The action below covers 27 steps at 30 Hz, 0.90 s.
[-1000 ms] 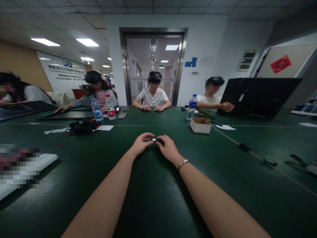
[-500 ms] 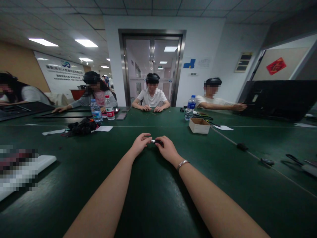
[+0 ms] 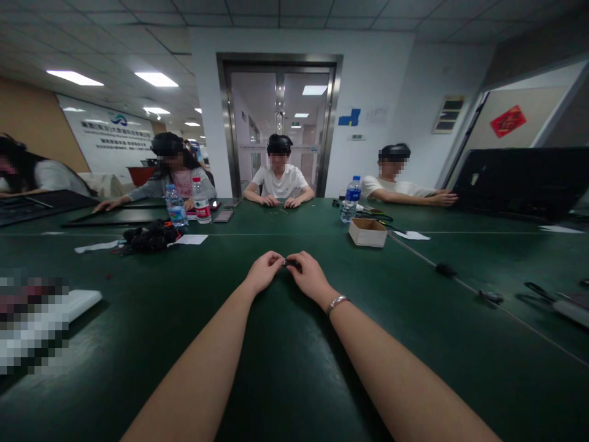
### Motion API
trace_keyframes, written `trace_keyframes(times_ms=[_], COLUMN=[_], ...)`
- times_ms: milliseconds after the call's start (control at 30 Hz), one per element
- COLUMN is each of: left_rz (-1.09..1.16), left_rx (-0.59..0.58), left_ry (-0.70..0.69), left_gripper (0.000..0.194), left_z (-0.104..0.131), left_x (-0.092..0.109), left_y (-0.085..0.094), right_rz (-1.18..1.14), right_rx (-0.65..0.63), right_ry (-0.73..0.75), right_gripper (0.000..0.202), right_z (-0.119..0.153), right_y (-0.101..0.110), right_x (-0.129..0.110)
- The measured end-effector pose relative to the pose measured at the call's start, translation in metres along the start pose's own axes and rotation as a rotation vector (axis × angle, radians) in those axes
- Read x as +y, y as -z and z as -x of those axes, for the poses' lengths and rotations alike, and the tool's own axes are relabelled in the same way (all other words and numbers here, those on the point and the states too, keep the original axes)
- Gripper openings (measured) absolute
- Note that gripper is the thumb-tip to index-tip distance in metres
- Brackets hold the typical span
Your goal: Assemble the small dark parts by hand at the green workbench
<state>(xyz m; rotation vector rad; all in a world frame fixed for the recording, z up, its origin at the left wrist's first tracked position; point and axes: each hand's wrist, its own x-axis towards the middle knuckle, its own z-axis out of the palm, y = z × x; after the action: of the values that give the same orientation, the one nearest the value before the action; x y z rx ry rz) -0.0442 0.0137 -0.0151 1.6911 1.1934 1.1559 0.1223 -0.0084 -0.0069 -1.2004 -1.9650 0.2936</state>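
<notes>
Over the green table (image 3: pixel 276 319), both my hands meet at a small black object with a shiny metal end (image 3: pixel 291 263); it is too small to name. My right hand (image 3: pixel 307 272) pinches its dark body between thumb and fingers, and a silver bracelet circles that wrist. The fingers of my left hand (image 3: pixel 265 271) are pressed together at the metal end, covering most of it. Farther to the right stands a small open cardboard box (image 3: pixel 368 238).
Black bundled cables (image 3: pixel 150 237) and two bottles, one blue-capped (image 3: pixel 176 209) and one red-capped (image 3: pixel 201 202), stand left. Another bottle (image 3: pixel 351 201) is behind the box. A large black screen (image 3: pixel 519 184) stands right. Several co-workers sit around the table. A white object (image 3: pixel 83 301) lies near left.
My left hand has closed over the metal end, which showed between the hands before. My right hand keeps its hold on the black body. The view has shifted slightly.
</notes>
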Motion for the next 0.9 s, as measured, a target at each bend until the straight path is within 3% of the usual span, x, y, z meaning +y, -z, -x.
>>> trace_keyframes(times_ms=[133, 333, 433, 533, 733, 833, 900], left_rz=[0.087, -0.175, -0.029, 0.077, -0.206, -0.085, 0.006], left_rx=[0.046, -0.034, -0.065, -0.040, -0.063, -0.094, -0.094], left_ry=[-0.029, 0.035, -0.015, -0.026, 0.017, -0.026, -0.018], left_gripper=[0.043, 0.035, 0.023, 0.033, 0.038, 0.022, 0.024], left_z=[0.0012, 0.0012, -0.0001, -0.0006, 0.0008, 0.0018, 0.0023], left_x=[0.0026, 0.0033, 0.0005, 0.0004, 0.0018, 0.0010, 0.0008], left_y=[0.0032, 0.0042, 0.0030, 0.0030, 0.0029, 0.0023, 0.0016], right_rz=[-0.008, -0.001, 0.010, 0.002, -0.008, 0.003, 0.004], right_rx=[0.003, -0.001, -0.003, -0.004, 0.002, -0.006, -0.003], right_ry=[-0.002, -0.007, -0.012, -0.013, 0.004, -0.001, -0.006], right_gripper=[0.019, 0.018, 0.018, 0.019, 0.019, 0.019, 0.020], right_z=[0.0007, 0.0003, 0.0002, 0.0005, 0.0009, 0.0006, 0.0004], right_y=[0.0004, 0.0018, 0.0027, 0.0030, 0.0013, 0.0004, 0.0001], right_x=[0.0003, -0.0008, -0.0018, -0.0028, -0.0004, 0.0007, 0.0007])
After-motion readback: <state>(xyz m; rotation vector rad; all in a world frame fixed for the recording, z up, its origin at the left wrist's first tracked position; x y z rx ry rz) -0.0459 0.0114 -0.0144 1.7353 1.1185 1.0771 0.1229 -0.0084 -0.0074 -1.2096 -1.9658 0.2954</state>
